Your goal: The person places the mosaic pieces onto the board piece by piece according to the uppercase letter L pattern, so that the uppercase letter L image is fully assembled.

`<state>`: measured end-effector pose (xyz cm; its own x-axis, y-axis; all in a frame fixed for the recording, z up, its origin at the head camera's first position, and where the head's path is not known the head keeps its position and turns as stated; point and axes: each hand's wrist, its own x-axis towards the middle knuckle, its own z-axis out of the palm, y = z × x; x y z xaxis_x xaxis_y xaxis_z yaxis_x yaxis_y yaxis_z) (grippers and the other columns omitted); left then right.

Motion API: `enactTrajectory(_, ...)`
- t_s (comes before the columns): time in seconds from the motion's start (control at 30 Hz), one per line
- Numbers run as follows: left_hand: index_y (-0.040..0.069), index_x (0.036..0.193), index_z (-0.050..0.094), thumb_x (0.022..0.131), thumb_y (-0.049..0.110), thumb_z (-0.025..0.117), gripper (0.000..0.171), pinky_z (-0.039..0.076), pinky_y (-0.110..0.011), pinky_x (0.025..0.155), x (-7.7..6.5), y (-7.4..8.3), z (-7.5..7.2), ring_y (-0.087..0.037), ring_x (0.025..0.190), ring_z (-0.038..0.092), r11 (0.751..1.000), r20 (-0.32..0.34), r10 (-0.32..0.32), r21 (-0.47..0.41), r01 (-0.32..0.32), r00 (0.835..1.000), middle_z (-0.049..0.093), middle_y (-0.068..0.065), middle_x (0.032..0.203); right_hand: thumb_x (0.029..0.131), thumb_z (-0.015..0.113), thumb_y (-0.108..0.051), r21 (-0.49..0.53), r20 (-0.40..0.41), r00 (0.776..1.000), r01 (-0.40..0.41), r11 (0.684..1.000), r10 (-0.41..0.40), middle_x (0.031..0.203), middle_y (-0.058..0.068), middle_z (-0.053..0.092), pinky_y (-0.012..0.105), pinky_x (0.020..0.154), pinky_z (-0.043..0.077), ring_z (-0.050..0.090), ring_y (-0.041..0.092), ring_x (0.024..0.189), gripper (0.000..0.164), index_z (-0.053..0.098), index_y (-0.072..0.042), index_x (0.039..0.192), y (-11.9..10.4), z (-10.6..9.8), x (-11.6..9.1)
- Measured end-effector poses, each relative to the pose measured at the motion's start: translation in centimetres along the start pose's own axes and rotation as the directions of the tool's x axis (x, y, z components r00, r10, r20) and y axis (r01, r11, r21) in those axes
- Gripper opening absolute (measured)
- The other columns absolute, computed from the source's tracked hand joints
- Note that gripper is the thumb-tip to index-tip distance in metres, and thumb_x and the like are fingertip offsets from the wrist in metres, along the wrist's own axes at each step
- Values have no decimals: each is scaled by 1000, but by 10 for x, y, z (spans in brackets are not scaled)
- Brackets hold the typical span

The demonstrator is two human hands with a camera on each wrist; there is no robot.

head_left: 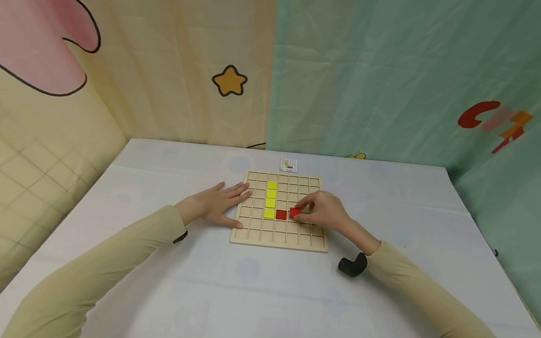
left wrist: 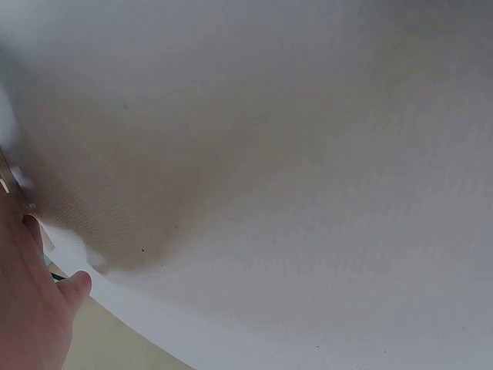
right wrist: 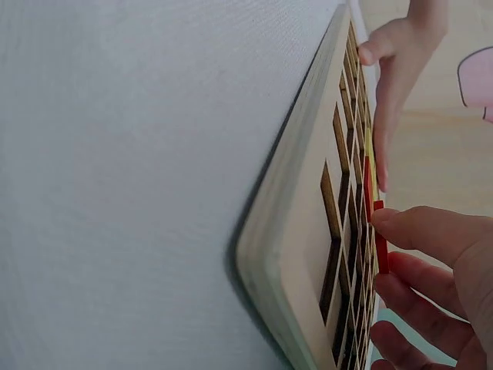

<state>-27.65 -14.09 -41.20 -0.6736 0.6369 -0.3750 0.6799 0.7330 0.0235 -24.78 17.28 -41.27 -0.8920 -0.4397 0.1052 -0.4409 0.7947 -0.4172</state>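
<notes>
A wooden grid board [head_left: 253,235] lies on the table, with a column of several yellow square tiles [head_left: 271,194] set in its cells. One red tile [head_left: 281,214] sits in the cell right of the lowest yellow one. My right hand [head_left: 326,211] pinches a second red tile [head_left: 294,212] between thumb and fingers, just right of the first. In the right wrist view this held tile [right wrist: 381,239] stands tilted at the grid's surface. My left hand [head_left: 217,203] rests with spread, straight fingers on the board's left edge; the left wrist view shows only part of it.
Behind the board lies a small card [head_left: 289,165] printed with a coloured grid pattern. A white cloth covers the table [head_left: 244,302]. Black wrist devices [head_left: 353,265] sit at both sleeves. Printed curtains [head_left: 373,82] hang at the back and sides.
</notes>
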Motion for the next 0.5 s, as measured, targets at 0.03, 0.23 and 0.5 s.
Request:
enactTrajectory(0.03, 18, 156, -1, 86, 75, 42, 100, 7, -58, 119, 0, 0, 0, -22, 151, -2, 1000, 0, 1, -2, -1, 1000, -6, -4, 164, 74, 82, -35, -4, 1, 1000, 1, 1000, -1, 83, -5, 73, 21, 56, 39, 50, 8, 67, 27, 78, -16, 92, 1, 1, 0)
enactTrajectory(0.23, 18, 156, 0, 86, 74, 43, 100, 6, -58, 119, -1, 1, -2, -23, 151, -2, 1000, -3, 2, -10, -2, 1000, -6, -5, 164, 75, 81, -32, 10, 15, 1000, 9, 1000, -9, 84, -4, 73, 21, 55, 40, 51, 9, 66, 24, 78, -15, 92, 2, 6, 3)
enactTrajectory(0.5, 18, 156, 0, 86, 75, 42, 100, 7, -58, 119, 0, 0, -1, -22, 151, -2, 1000, -1, -1, 3, 1, 1000, -6, -4, 164, 74, 82, -33, 21, 34, 999, 1, 1000, -2, 89, -2, 73, 21, 58, 40, 51, 9, 69, 25, 78, -16, 92, 2, 7, 3)
